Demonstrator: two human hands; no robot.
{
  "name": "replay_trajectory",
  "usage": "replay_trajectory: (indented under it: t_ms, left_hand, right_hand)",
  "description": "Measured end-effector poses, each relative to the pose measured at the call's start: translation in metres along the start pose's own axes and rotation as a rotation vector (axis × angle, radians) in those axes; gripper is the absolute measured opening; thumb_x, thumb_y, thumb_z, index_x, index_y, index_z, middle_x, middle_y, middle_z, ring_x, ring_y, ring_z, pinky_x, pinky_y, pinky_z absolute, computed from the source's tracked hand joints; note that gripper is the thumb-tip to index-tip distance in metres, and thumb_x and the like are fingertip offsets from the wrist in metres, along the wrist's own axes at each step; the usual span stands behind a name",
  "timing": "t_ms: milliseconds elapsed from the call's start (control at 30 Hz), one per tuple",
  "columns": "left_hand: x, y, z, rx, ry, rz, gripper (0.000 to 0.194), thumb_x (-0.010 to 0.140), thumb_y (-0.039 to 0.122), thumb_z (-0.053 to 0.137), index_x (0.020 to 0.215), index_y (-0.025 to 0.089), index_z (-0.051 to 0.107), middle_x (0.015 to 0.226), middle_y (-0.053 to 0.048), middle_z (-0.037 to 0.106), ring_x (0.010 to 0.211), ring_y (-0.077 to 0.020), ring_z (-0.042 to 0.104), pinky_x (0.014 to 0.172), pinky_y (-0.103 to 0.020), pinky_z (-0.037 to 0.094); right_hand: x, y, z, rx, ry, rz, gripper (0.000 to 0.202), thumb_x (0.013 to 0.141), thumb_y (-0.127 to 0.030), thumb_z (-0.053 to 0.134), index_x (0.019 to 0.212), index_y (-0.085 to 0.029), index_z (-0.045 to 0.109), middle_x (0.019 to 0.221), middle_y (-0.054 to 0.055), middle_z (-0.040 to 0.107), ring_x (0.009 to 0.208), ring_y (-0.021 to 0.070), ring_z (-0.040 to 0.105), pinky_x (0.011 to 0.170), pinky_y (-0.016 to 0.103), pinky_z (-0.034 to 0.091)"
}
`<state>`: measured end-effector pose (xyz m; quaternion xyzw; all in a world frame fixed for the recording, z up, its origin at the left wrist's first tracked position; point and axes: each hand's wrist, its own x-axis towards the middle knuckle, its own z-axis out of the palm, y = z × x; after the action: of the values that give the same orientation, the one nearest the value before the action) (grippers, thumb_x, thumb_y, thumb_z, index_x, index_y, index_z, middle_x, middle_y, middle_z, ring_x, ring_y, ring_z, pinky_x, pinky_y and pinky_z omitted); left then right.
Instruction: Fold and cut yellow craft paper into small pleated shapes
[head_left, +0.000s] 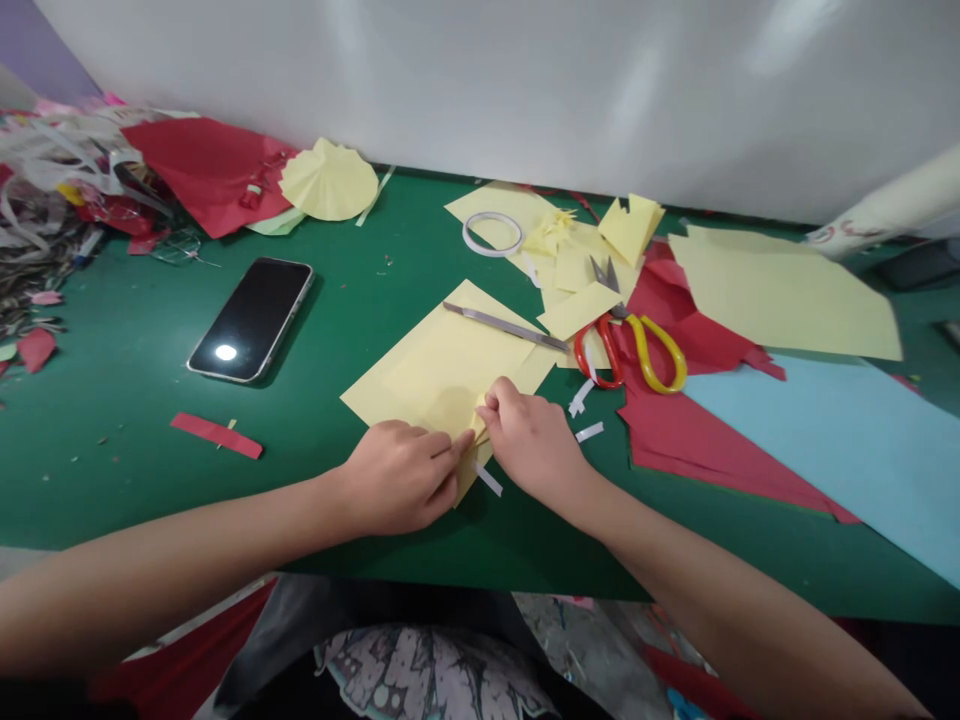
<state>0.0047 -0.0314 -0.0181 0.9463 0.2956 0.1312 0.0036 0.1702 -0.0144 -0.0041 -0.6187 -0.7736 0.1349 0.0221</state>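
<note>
A small folded piece of yellow paper (481, 420) stood between the two hands, over the near right part of a larger yellow sheet (420, 360), which lay slantwise on the green table (352, 300).

The right hand (529, 440) was bent at the wrist and turned inward, its back upward and its fingers curled in close; thumb and forefinger appeared to pinch the folded piece at its upper end. The left hand (405, 475) lay low over the near left edge of the sheet, back up, the forefinger pointing to the right with its tip against the folded piece, the other fingers bent under. Its thumb was hidden, so whether that hand gripped the paper or only pressed it could not be told. The two hands nearly met at the fingertips. The left forearm (210, 540) came in low and rather flat from the lower left, and the right forearm (720, 590) slanted up more steeply from the lower right.

A white strip (490, 479) stuck out just below the fingertips. Beyond the hands, a slim metal tool (506, 327) lay across the sheet's far right side, its right end near the scissors (619, 312), which had one red and one yellow handle. Farther off, a roll of tape (487, 252) lay among yellow scraps, and a phone (251, 320) rested well to the left.
</note>
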Motion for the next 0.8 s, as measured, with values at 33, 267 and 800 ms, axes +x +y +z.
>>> replay_trajectory:
  t_ms: [33,267,800]
  left_hand:
    - [0.0,0.0,-0.001,0.004,-0.003,0.011,0.03,0.079,0.024,0.036,0.099,0.011,0.054,0.056,0.002,0.054,0.043,-0.0127,0.05,0.035,-0.027,0.034]
    - [0.002,0.001,-0.002,0.084,-0.016,0.13,0.027,0.083,0.02,0.032,0.093,0.005,0.053,0.053,0.0,0.052,0.044,-0.0124,0.051,0.035,-0.024,0.032]
    - [0.003,0.004,-0.006,-0.016,-0.101,0.045,0.024,0.084,0.021,0.033,0.083,0.009,0.054,0.073,-0.005,0.055,0.067,-0.0167,0.052,0.055,-0.032,0.045]
  right_hand:
    - [0.0,0.0,0.0,0.001,-0.003,0.003,0.011,0.083,-0.022,0.035,0.079,-0.017,0.043,0.069,0.002,0.061,0.055,0.0137,0.053,0.046,0.024,0.02]
    - [0.001,-0.003,-0.002,-0.029,-0.022,0.031,0.012,0.083,-0.023,0.035,0.079,-0.017,0.044,0.07,0.003,0.061,0.057,0.0149,0.055,0.046,0.025,0.021]
    - [0.008,0.003,-0.016,0.305,-0.151,0.093,0.015,0.082,-0.024,0.035,0.071,-0.018,0.042,0.053,-0.003,0.051,0.037,0.0055,0.043,0.045,0.019,0.029]
